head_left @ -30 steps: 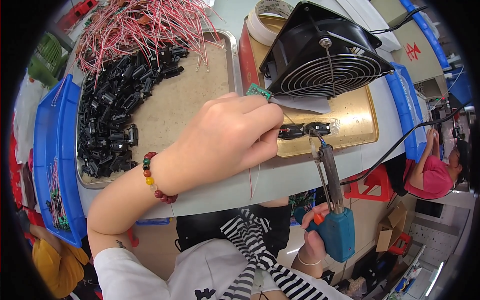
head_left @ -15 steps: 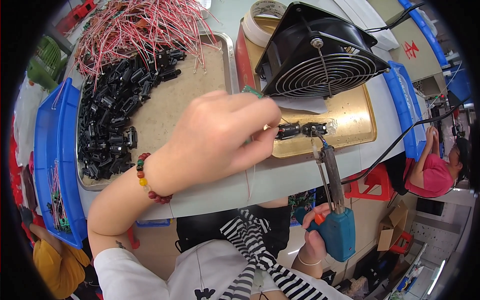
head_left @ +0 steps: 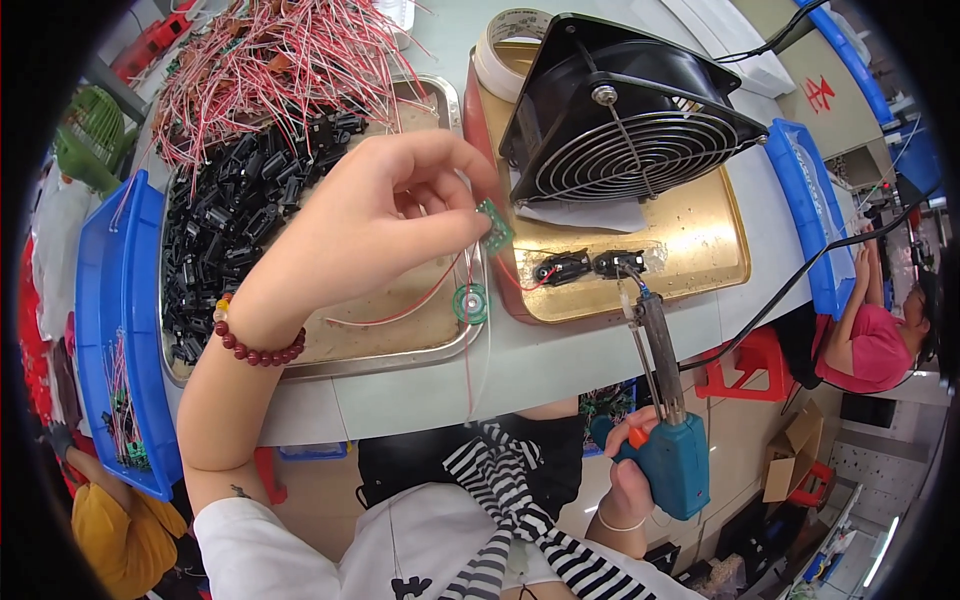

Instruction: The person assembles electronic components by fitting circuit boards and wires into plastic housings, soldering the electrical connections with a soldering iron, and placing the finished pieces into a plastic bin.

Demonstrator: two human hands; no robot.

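My left hand pinches a small green circuit board between thumb and fingertips, above the gap between two trays. Red and white wires trail from it, and a round green disc-shaped piece hangs among them. One red wire runs from the board toward a black plastic housing lying on the gold tray. A second black housing sits just right of it. My right hand grips a teal soldering gun, finger at its orange-red trigger. The gun's tip meets or nearly meets the second housing.
A black fan with a wire grille stands on the gold tray beside a tape roll. Leftward, a metal tray holds piled black housings and red-white wires. A blue bin flanks it; a black cable crosses right.
My left hand has moved left and up, away from the housings, carrying the green board. The disc and the red wire now show. My right hand and soldering gun have barely moved.
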